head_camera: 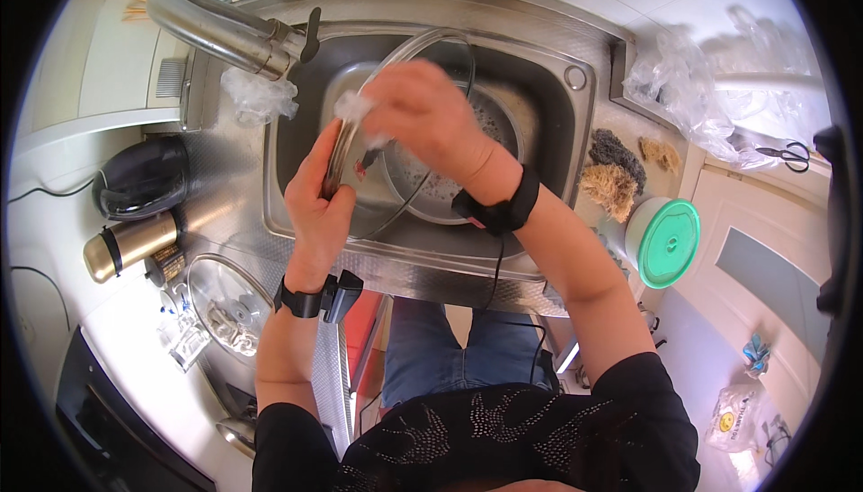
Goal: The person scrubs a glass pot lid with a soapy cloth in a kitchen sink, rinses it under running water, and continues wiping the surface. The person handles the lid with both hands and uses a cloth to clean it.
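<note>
My left hand (318,197) grips the near-left rim of a round glass pot lid (391,212), which is held tilted over the steel sink basin (549,175). My right hand (428,118) is blurred and presses a white, translucent crumpled wad (352,106) against the lid's rim. The wad looks like plastic film or netting, but I cannot tell which. Near the lid's middle, a dark knob (369,158) shows below my right fingers. Under the lid and my right forearm, a round metal pan (438,205) sits in the basin, with sudsy liquid inside.
The faucet (216,34) arches in from the upper left, above crumpled clear plastic (259,96). Scrubbing pads (610,182) and a green-lidded container (667,242) stand right of the sink. Scissors (789,154) lie farther right. A gold thermos (131,246) and another glass lid (229,303) are at left.
</note>
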`<state>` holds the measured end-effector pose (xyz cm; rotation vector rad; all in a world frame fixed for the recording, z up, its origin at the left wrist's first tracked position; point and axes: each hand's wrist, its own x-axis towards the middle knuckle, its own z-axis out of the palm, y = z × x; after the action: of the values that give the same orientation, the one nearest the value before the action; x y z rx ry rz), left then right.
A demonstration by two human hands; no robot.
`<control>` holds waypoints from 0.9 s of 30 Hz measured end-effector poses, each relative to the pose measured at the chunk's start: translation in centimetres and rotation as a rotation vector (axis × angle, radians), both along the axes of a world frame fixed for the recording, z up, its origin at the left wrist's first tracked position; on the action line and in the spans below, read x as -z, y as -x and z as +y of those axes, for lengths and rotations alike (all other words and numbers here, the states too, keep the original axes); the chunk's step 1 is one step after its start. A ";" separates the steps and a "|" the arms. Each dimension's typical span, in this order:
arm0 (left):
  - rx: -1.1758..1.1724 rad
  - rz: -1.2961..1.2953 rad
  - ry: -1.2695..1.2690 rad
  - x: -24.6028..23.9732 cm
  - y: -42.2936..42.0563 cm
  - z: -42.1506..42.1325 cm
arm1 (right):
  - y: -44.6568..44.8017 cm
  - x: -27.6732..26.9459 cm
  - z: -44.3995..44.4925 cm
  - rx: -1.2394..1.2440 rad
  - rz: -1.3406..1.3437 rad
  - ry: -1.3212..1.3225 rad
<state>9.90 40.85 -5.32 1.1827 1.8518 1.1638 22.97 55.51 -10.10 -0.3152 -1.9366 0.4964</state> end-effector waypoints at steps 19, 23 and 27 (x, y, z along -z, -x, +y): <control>-0.103 -0.079 -0.216 2.9 0.7 -2.3 | -8.3 16.5 -4.4 0.237 -1.166 0.673; -0.092 -0.102 -0.216 2.6 0.6 -1.8 | -8.5 15.1 -5.0 -0.201 -1.598 0.808; -0.098 -0.116 -0.186 2.5 0.5 -1.7 | -10.7 11.1 -4.0 0.061 -1.088 0.659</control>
<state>9.41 39.12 -7.79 1.1080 1.7612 1.4550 33.69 51.56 -21.18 -1.2675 -2.7185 1.0658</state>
